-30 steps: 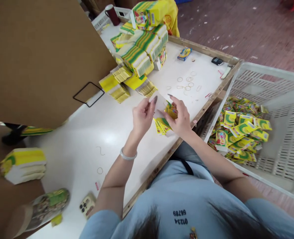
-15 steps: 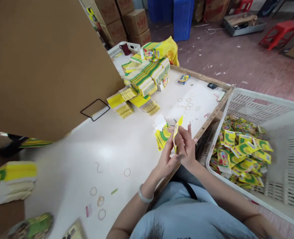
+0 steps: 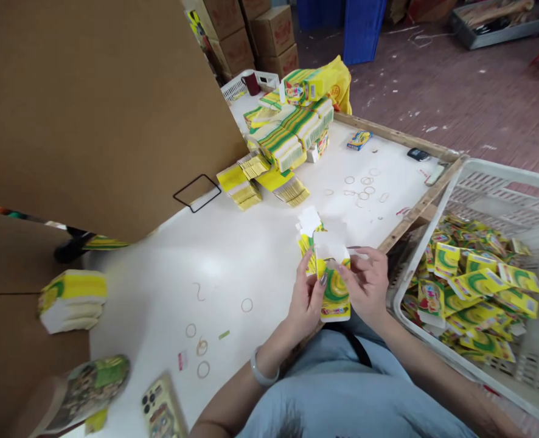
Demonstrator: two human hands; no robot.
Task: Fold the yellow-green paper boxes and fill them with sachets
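A small yellow-and-green printed carton is upright between my hands, its white flaps at the top end. My left hand grips its left edge, thumb on the front. At its right edge, my right hand has thumb and fingers closed on the carton near the white flap. Just behind lies a small pile of flat cartons on the white table, partly hidden by the one I hold. To the right, a white plastic crate holds many similar cartons.
Bundled flat cartons are stacked at the table's far side. Rubber bands lie scattered about. A phone rests near the front edge. A large cardboard sheet stands at left. A wooden rim edges the table's right side.
The carton has turned from edge-on to show its broad printed front, with its white flaps up. My hands have spread to its two sides. The camera view has shifted left.
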